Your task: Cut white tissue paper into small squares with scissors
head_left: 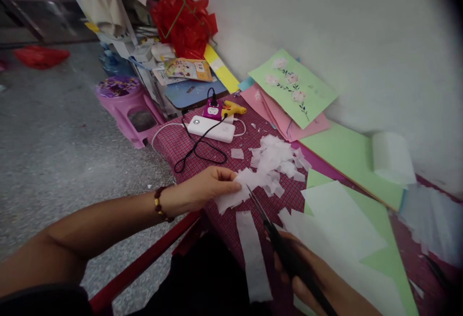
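Observation:
My left hand (210, 186) pinches a piece of white paper (231, 200) between thumb and fingers, above the checked cloth. In my right hand (300, 263) is a pair of black-handled scissors (267, 224), its tips pointing at the edge of that paper. Whether the blades touch the paper I cannot tell. Just beyond lies a heap of small cut white paper pieces (277, 154). A long white paper strip (253, 255) rests between my hands at the table's near edge. Larger white sheets (340, 210) lie on green card to the right.
On the red checked tablecloth (170, 142) stand a white power strip (211, 129) with black cable and a yellow glue gun (234, 108). A green card with flowers (294, 89) leans near the wall. A pink stool (130, 108) is at the left, and a red plastic bag (184, 21) behind.

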A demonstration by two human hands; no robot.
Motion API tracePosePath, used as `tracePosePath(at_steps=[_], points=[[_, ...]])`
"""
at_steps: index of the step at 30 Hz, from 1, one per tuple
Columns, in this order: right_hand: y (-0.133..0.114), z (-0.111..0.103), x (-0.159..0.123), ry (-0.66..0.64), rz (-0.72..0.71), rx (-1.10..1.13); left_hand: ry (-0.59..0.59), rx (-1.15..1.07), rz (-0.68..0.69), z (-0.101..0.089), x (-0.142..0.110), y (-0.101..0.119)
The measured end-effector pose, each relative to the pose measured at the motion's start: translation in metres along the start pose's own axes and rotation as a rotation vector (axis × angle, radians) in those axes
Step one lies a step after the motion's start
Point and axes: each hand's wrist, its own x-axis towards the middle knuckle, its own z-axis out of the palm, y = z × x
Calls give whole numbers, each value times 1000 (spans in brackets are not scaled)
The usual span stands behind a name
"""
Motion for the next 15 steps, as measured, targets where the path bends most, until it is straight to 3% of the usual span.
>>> tracePosePath(at_steps=[3, 7, 12, 15], points=[[-9, 4, 6, -39, 55, -61, -49, 41, -91, 8, 1, 0], [-17, 7, 12, 41, 111, -62, -71, -1, -157, 11, 4, 0], [-8, 6, 12, 48, 144, 52, -149, 8, -218, 2, 4, 0], [0, 5, 10, 25, 130, 96, -121, 95, -200, 0, 2, -1]])
